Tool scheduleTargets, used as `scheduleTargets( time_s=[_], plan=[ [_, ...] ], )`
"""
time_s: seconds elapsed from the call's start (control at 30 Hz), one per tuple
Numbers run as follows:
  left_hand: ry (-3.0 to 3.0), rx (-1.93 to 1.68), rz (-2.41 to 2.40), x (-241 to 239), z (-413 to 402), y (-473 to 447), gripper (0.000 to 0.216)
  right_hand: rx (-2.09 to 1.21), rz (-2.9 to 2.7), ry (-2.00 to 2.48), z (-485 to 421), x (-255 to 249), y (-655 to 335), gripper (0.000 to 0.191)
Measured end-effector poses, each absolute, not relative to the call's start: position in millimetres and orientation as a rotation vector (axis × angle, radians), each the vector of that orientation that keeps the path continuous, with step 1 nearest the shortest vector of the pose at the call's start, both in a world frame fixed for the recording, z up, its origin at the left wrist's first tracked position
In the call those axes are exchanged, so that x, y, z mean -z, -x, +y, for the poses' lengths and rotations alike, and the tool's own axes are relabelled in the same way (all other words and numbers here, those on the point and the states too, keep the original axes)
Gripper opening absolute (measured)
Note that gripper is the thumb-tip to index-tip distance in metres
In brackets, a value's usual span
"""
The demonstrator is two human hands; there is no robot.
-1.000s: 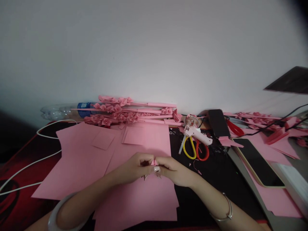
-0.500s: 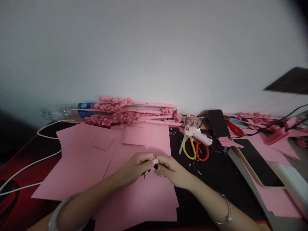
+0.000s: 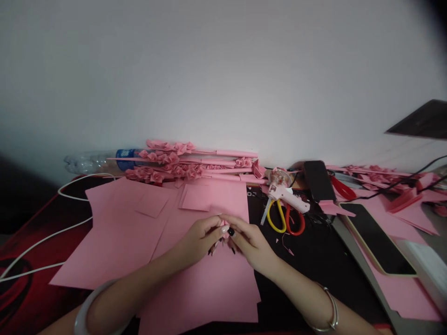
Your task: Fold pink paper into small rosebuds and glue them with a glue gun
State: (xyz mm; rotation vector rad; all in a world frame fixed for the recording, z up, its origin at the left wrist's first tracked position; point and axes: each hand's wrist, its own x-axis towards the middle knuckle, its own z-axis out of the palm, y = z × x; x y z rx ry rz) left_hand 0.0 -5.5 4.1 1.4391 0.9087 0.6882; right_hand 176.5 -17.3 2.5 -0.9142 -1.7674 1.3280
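Observation:
Both of my hands meet over the pink paper sheets (image 3: 223,288) at the middle of the desk. Between the fingertips is a small folded piece of pink paper (image 3: 225,231), mostly covered by the fingers. My left hand (image 3: 202,239) pinches it from the left, thumb on top. From the right, my right hand (image 3: 249,242) grips the same piece with thumb and fingers closed. Small pink squares of paper (image 3: 195,197) lie on the large sheets just beyond my hands.
Pink paper flowers on stems (image 3: 167,172) lie along the wall beside a plastic bottle (image 3: 91,162). To the right are a glue gun (image 3: 288,197), scissors with yellow and red handles (image 3: 295,221), a dark phone (image 3: 318,181) and a larger phone (image 3: 379,239). A white cable (image 3: 35,239) curves at left.
My fingers have shifted around the small pink piece, and more of it now shows between my thumbs. The whole view has moved slightly; the things on the desk stay in place.

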Motion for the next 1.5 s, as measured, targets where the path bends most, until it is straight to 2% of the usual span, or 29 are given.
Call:
scheduleTargets(
  time_s=[0.4,0.63,1.1,1.3,1.5],
  plan=[
    [-1.447,-0.641,0.904,-5.1,-6.3,0.2,0.025,-1.130,-1.844,1.063,-14.2,-1.7,-180.3,0.035],
    [-1.433,-0.655,0.925,-5.6,-6.7,-0.4,0.029,-0.829,-2.121,1.067,-13.2,-10.6,-183.9,0.015],
    [-1.544,-0.543,0.928,-4.9,-9.1,1.8,0.027,-0.859,-2.344,1.045,-8.4,-10.5,-190.4,0.020],
    [-1.229,-0.462,0.857,-3.2,-2.3,5.0,0.038,-0.810,-2.290,1.041,-10.3,-7.1,-190.1,0.022],
    [-0.774,-0.179,0.633,-6.2,3.6,10.0,0.045,-0.761,-2.268,1.047,-11.8,-9.7,-190.0,0.022]
  ],
)
